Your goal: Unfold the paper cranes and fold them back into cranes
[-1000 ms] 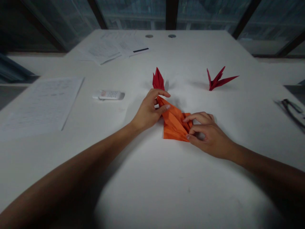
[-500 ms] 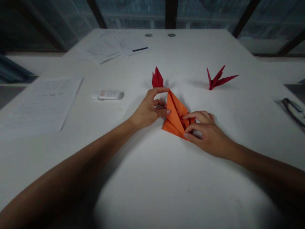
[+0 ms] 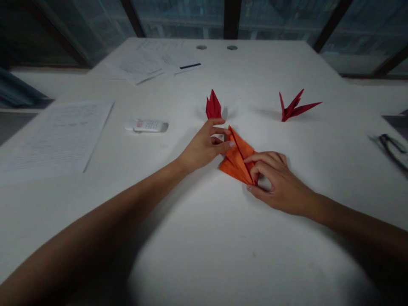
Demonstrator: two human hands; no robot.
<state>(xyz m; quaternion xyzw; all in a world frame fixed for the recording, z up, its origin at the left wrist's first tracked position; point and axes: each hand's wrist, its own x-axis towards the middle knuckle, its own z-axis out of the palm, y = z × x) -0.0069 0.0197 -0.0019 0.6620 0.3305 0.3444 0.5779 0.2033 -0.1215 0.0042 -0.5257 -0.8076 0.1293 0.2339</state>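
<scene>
Orange paper point(image 3: 237, 159): we see a folded orange piece lying on the white table point(image 3: 197, 238), just in front of centre, between our two hands. Its far tip points up and away; its near right corner is covered by fingers, so we cannot follow that edge.

Left hand point(image 3: 204, 146): it grasps the far left part of the orange paper, thumb above and fingertips pressed against the fold. What lies under the palm is hidden from us.

Right hand point(image 3: 277, 182): fingers curled, pinching the near right corner of the orange paper against the table. The thumb is mostly tucked under the hand, so we cannot tell just how it meets the paper.

Red crane point(image 3: 213, 106): a dark red folded figure stands just beyond the left hand; its base is cut off by the fingers.

Second red crane point(image 3: 295, 108): stands well apart to the right, wings spread, fully in view.

White device point(image 3: 146, 126): a small flat thing with a keypad lies left of the hands; its markings are too small for us to read.

Printed sheets point(image 3: 54, 140): one at the left edge, more papers point(image 3: 153, 63) at the far end; the text is blurred.

Dark object point(image 3: 392, 146): at the right edge, partly cut off and dim; we cannot tell what it is.
</scene>
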